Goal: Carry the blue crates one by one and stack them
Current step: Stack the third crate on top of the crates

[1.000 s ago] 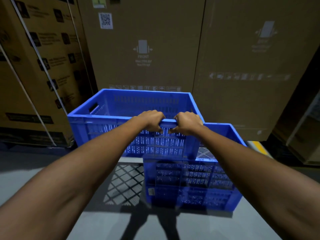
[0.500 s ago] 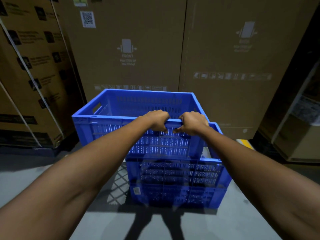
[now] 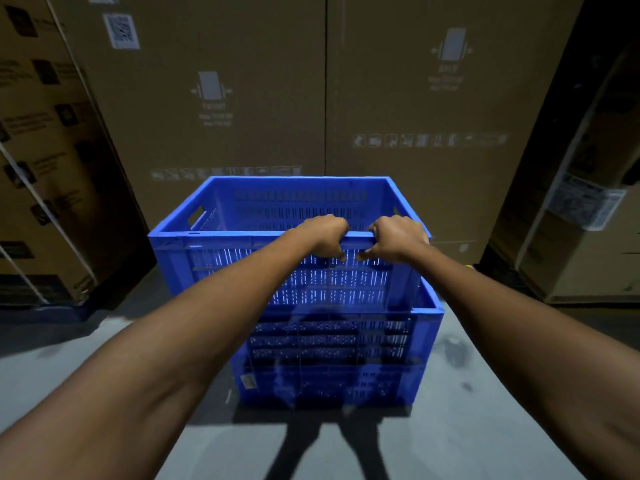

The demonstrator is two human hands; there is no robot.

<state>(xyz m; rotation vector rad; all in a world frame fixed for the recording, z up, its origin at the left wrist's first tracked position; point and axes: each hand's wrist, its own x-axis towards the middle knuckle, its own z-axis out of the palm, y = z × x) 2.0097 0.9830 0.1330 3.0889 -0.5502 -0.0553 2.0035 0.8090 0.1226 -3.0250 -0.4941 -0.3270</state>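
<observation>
Lower crate (image 3: 332, 358), blue, stands nearest on the grey floor (image 3: 485, 393). Above it, the left hand (image 3: 323, 237) and right hand (image 3: 398, 237) grip the near rim of the upper crate (image 3: 225, 268) close together, fingers curled over the edge and thumbs beneath. The upper crate overhangs the lower one to the left; whether it rests on it cannot be told. Recommended procedure: shift right until the corners align, lower level, then release. Cardboard cartons (image 3: 242, 81) stand close behind, so limit forward travel.
</observation>
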